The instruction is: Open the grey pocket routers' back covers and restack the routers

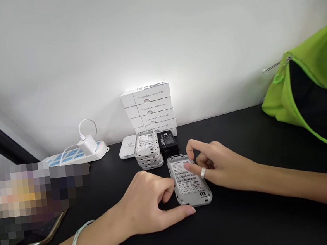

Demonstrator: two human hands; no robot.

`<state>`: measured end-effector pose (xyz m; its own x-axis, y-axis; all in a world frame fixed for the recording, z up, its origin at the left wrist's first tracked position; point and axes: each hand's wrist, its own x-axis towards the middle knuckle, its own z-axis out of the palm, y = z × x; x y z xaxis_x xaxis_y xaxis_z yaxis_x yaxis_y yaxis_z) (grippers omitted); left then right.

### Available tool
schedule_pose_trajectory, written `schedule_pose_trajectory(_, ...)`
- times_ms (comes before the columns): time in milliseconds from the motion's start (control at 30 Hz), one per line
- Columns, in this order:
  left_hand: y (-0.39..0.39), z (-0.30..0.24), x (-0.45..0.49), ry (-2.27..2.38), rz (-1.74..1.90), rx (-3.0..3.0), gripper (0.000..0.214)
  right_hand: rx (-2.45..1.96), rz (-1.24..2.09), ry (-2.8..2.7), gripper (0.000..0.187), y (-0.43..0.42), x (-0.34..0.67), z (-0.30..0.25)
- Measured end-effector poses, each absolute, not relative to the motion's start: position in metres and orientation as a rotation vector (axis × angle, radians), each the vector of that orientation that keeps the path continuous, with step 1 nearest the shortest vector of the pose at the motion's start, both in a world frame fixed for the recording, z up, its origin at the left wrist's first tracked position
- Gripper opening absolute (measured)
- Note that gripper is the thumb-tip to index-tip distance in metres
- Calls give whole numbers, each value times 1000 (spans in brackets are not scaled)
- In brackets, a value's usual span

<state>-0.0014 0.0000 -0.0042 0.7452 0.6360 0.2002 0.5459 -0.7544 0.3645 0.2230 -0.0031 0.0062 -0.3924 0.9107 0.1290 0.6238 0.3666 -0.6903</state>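
A flat grey device casing (pixel 189 180), shaped like a pocket Wi-Fi router, lies on the black table with its printed label and barcodes facing up. My left hand (pixel 148 202) holds it at the left side, fingers curled against the edge and thumb stretched along the near end. From the right, my right hand (pixel 220 165), wearing a ring, has its thumb over the label and its bent index finger at the far right edge. Its other fingers are curled. Just beyond stand a stack of similar casings (pixel 148 147) and a stack of black batteries (pixel 167 139) marked 3000mAh.
Several white boxes (pixel 154 108) are stacked by the wall, with white flat pieces (pixel 125 148) in front. A power strip (pixel 103 150) with a white charger (pixel 87 144) sits at left. A blurred phone-like object (pixel 50 231) lies near my left forearm. A green bag (pixel 281 102) is at right.
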Motion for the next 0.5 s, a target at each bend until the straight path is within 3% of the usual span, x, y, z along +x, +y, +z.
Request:
schedule_pose_trajectory(133,0,-3,-1,924,451,2665,53,-1317,767,-1961,25,25,223,14)
schedule_pose_trajectory(367,0,-3,-1,919,445,2660,54,-1360,1118,-1631,41,78,213,15)
schedule_pose_trajectory(500,0,-5,-1,915,449,2655,54,-1366,1286,-1513,35,85,215,11)
